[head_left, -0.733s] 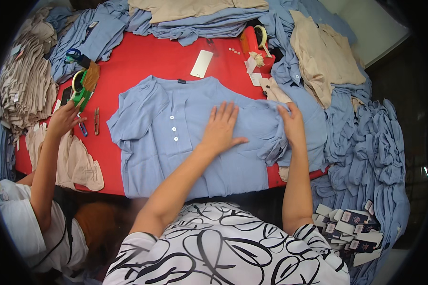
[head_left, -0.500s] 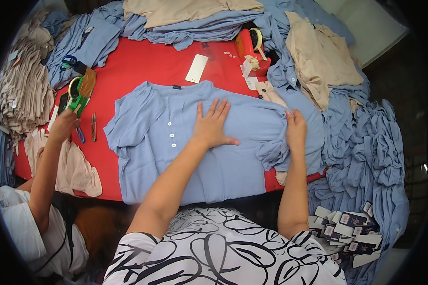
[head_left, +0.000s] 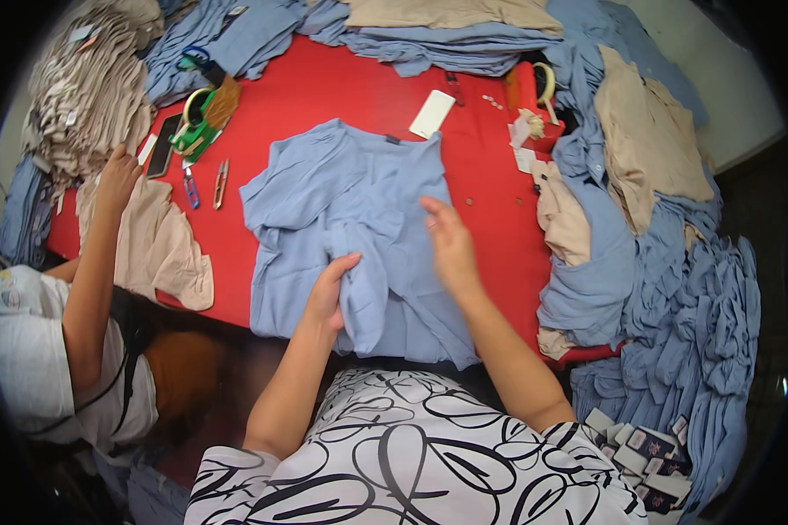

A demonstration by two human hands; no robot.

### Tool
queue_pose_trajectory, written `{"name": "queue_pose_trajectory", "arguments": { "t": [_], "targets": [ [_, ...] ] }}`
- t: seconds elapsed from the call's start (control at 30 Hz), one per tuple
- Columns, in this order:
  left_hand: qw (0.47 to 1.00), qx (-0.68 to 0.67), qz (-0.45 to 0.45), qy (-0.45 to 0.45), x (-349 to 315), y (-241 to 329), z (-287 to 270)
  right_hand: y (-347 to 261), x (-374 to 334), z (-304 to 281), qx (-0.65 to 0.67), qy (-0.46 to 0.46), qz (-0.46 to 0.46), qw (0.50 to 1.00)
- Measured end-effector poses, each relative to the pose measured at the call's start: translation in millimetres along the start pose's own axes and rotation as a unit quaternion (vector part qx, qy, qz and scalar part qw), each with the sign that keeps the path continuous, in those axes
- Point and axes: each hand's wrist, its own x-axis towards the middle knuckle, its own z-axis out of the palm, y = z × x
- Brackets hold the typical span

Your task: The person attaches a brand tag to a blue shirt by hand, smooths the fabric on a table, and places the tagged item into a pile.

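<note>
I see printed tags [head_left: 650,444] beside the red table [head_left: 503,258]; my left hand [head_left: 326,293] pinches the blue blouse [head_left: 298,232], my right hand [head_left: 452,251] loosely spread.

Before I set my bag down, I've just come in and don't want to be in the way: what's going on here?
The person's left hand grips a blue top lying on the red table, with part of it folded in over its front. The right hand is open near the top's right edge; whether it touches is unclear. To the left, a co-worker's hand is beside a beige stack.
</note>
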Motion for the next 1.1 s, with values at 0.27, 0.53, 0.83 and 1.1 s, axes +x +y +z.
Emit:
{"name": "queue_pose_trajectory", "arguments": {
  "t": [0.27,0.53,0.83,1.1],
  "targets": [
    [0.885,0.4,0.168,0.171,-8,110,-43,45,45,-21,-0.531,0.046,-0.039,0.845],
    [0.683,0.644,0.307,0.157,-34,94,-33,40,53,-32,-0.439,0.136,-0.151,0.875],
    [0.782,0.572,0.188,0.162,-41,49,-4,-53,-7,102,-0.039,-0.107,0.003,0.993],
    [0.649,0.576,0.49,0.076,-20,7,33,-29,-19,-11,0.107,-0.01,0.009,0.994]
  ]
}}
